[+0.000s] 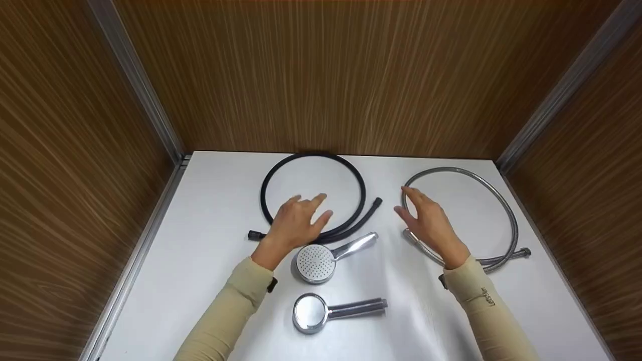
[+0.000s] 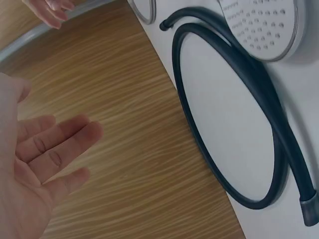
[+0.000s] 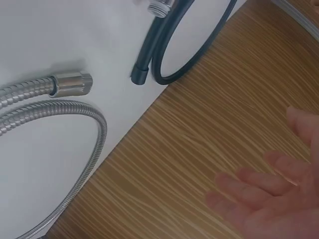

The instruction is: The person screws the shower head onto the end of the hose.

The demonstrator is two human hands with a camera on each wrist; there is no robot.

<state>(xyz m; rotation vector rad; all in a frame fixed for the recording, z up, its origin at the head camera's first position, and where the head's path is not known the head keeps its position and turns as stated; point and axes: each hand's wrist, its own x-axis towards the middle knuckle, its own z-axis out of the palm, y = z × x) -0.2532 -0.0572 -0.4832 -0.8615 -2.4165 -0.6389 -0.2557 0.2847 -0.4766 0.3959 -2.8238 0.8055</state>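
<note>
Both hands hover with relaxed fingers and hold nothing. In the head view, my left hand (image 1: 293, 224) is over the black shower hose (image 1: 363, 190), which lies coiled in a loop with a dark fitting at each end. My right hand (image 1: 429, 224) overlaps the left side of the coiled silver metal shower hose (image 1: 512, 220). Below the black hose lies a chrome shower head (image 1: 316, 263), its dotted spray face up and its handle pointing right. Closer to me is a second chrome shower head (image 1: 309, 312) with a smooth round face. The left wrist view shows the left palm and spread fingers.
A white table (image 1: 210, 210) carries everything. Wood-grain panels stand behind it (image 1: 321, 75) and along both sides, joined by grey metal corner rails (image 1: 145, 90). The black hose reaches close to the back panel.
</note>
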